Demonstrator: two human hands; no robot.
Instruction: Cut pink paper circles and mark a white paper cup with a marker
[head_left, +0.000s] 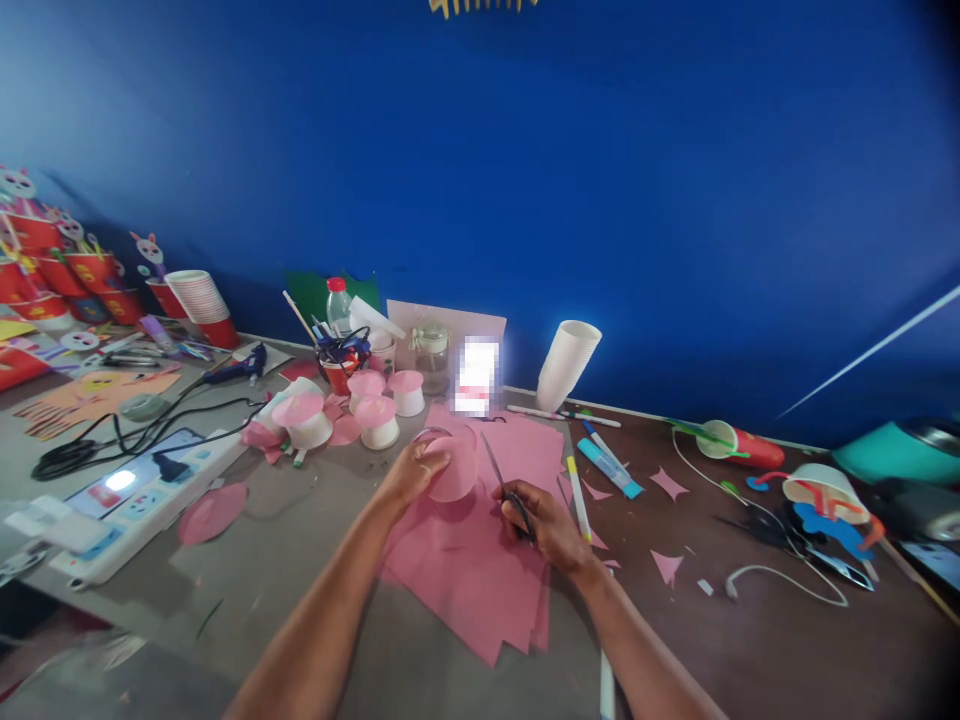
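My left hand [411, 474] pinches a round pink paper piece [459, 472], thumb on top, above the stack of pink paper sheets [480, 590]. A pair of scissors [517, 508] is in my right hand [546, 522], fingers wrapped round its handles. Its blades point up and away, just right of the round piece and apart from it. Left of the paper stand several white paper cups topped with pink paper discs [375, 410]. Small pink offcuts [667, 484] lie to the right.
A power strip [150, 510] with cables and a loose pink disc [212, 513] lie at left. A lit phone [477, 376] leans at the back. Stacked white cups [568, 365], markers [578, 498], a glass jar [431, 360] and a red cup [754, 447] line the wall.
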